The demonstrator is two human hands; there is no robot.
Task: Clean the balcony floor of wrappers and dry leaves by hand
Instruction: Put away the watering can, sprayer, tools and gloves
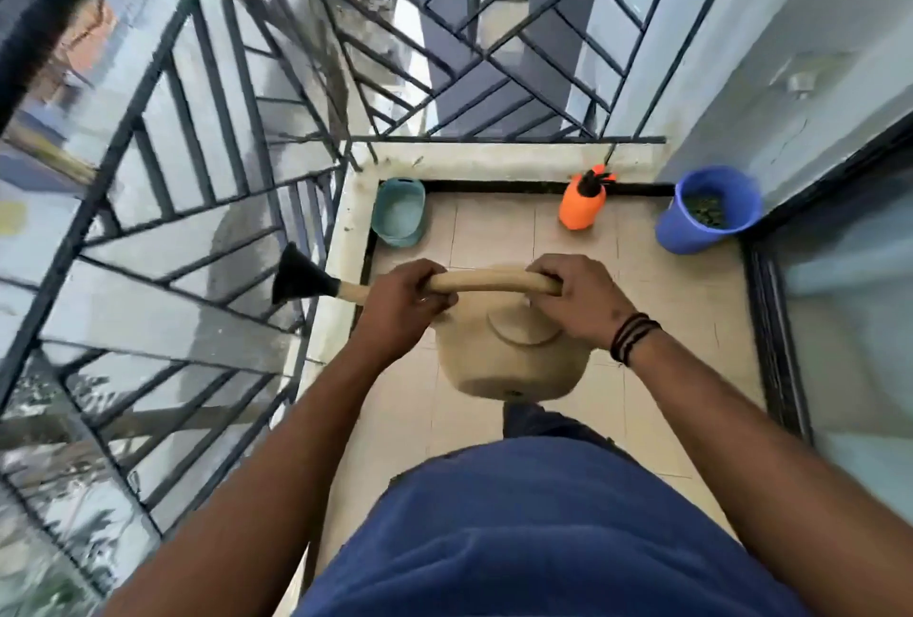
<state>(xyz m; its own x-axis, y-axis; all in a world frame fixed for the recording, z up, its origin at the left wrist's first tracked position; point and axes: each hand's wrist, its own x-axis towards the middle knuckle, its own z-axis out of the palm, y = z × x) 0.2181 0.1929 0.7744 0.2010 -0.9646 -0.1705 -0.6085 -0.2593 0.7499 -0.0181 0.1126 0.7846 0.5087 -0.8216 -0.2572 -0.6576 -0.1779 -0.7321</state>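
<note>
Both hands, left hand point(402, 303) and right hand point(575, 300), grip the handle of a beige watering can point(514, 359) held above the balcony floor point(691, 320). Set it aside level; no wrappers or leaves show.

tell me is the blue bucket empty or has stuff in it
Not empty: the blue bucket holds dark greenish material; what it is cannot be told.
</note>
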